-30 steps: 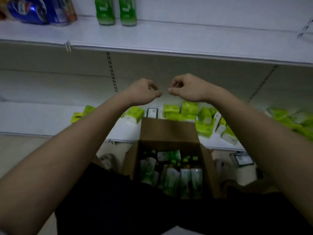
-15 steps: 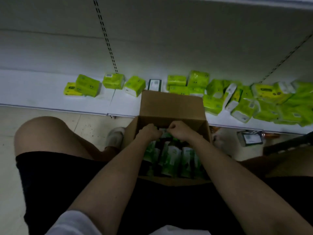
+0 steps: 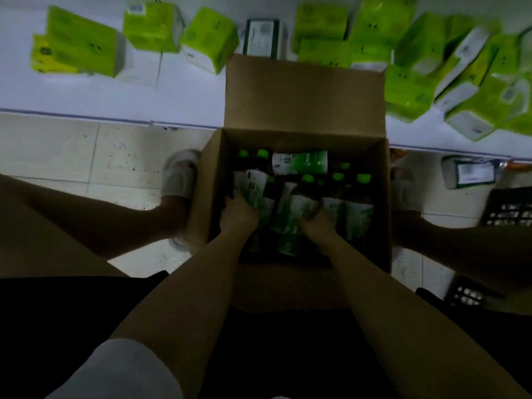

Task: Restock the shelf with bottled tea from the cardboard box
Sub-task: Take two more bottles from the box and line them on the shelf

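An open cardboard box (image 3: 305, 96) stands on the floor between my feet, holding several tea bottles with green caps and white-green labels. One bottle (image 3: 300, 162) lies sideways on top at the back. My left hand (image 3: 237, 210) is inside the box and grips a bottle (image 3: 254, 187) at the left. My right hand (image 3: 316, 226) grips a bottle (image 3: 302, 210) in the middle. The low white shelf (image 3: 115, 93) runs across behind the box.
Green tissue packs (image 3: 83, 50) lie scattered along the low shelf, more packs (image 3: 466, 82) at the right. A dark crate (image 3: 509, 211) sits on the tiled floor at right, a small labelled box (image 3: 472, 172) beside it. My slippered foot (image 3: 180, 175) touches the box's left side.
Both hands dropped from shelf height into the box and took hold of bottles. My view tilted down, so the upper shelf left the picture.
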Demonstrator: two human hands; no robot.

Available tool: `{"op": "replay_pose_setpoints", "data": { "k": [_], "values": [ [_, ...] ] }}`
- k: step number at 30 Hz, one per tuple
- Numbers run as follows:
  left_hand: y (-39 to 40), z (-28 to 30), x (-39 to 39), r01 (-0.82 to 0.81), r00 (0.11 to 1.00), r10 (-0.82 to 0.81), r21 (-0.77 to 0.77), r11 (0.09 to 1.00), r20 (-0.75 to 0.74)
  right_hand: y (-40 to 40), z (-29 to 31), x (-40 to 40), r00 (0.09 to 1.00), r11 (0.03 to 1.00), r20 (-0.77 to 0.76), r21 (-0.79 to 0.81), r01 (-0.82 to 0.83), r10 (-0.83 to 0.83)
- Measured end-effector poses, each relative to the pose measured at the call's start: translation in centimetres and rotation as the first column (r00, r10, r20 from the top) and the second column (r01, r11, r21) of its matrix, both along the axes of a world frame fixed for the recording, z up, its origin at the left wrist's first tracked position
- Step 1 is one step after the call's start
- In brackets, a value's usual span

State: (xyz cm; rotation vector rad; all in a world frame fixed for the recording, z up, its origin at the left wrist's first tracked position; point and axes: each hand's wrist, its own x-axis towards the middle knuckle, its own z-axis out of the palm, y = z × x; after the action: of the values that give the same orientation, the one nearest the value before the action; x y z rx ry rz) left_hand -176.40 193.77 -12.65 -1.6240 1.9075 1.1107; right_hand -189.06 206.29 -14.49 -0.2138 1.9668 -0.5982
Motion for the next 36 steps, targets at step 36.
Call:
{"op": "replay_pose_setpoints", "data": {
  "k": [36],
  "values": [
    [0.8,7.1,-0.5,-0.179,0.809,0.31,0.292,0.939,-0.499,1.1,7.9,-0.8,0.957,0.929,0.211,-0.27,0.252,-0.198]
  ]
}}
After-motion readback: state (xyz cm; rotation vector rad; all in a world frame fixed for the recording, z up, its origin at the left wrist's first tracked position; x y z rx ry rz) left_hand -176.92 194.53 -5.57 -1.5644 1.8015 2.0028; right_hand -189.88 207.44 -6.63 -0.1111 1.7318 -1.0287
